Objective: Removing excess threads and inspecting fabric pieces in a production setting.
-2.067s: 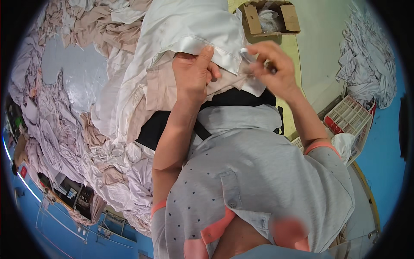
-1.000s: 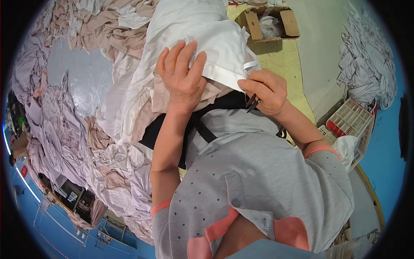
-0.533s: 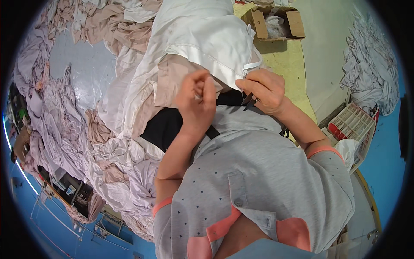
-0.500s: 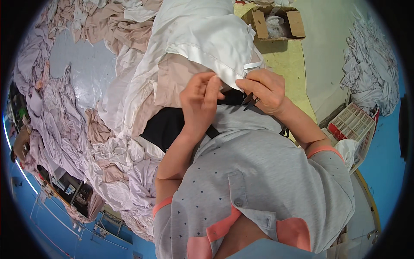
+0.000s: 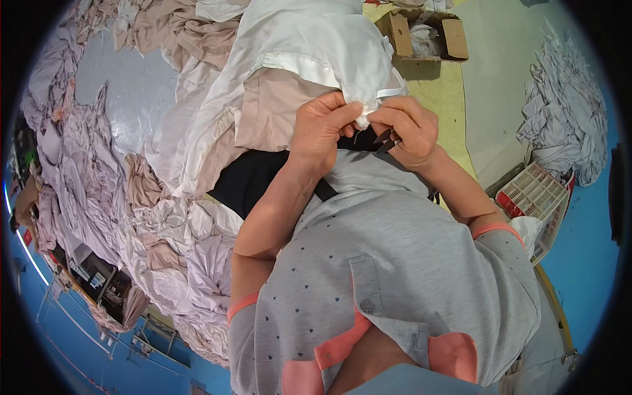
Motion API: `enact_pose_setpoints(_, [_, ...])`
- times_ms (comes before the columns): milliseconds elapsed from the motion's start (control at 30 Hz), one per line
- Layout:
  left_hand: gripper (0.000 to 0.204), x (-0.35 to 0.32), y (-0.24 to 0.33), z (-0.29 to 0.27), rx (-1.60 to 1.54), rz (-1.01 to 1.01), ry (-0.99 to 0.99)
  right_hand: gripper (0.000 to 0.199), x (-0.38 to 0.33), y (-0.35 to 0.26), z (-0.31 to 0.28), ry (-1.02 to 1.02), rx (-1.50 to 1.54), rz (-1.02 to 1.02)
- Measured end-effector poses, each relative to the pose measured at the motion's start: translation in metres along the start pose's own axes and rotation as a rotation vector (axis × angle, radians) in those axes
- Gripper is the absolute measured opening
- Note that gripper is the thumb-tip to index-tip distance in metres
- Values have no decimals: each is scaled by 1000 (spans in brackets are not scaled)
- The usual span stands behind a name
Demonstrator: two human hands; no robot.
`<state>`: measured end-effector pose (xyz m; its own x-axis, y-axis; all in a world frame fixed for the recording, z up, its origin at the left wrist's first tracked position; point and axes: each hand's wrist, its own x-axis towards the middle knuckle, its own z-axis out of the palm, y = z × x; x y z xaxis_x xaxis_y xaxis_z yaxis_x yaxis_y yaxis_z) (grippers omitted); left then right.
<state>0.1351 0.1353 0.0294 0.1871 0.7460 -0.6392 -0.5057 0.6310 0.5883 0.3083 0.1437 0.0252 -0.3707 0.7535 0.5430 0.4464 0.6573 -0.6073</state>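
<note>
A white satiny garment (image 5: 299,39) with a narrow strap (image 5: 393,91) lies before me, its near edge drawn up to my fingers. My left hand (image 5: 326,125) pinches that edge between thumb and forefinger. Close beside it, my right hand (image 5: 408,128) grips the garment's edge with its fingertips. Small dark thread snips (image 5: 386,141) sit within the right palm, blades pointing down and left. A loose thread hangs below the pinched edge. Beige cloth (image 5: 276,108) shows under the white one, and black fabric (image 5: 250,174) lies across my lap.
Heaped pale garments (image 5: 174,243) spread along the left over a grey tabletop (image 5: 125,99). An open cardboard box (image 5: 399,36) with clear plastic inside stands at the far right. Further right are a pile of grey cloth (image 5: 566,118) and a plastic crate (image 5: 533,191).
My left hand has moved right and closed on the garment's edge. Both hands now meet at one spot, and the white cloth there is bunched together.
</note>
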Motion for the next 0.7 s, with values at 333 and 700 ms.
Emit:
enact_pose_setpoints(333, [21,-16,-1,4,370,445,80,12,36,4,-21,-62,51,28])
enact_pose_setpoints(700, [29,19,72,-52,763,806,268,7,122,30,-66,267,511,517])
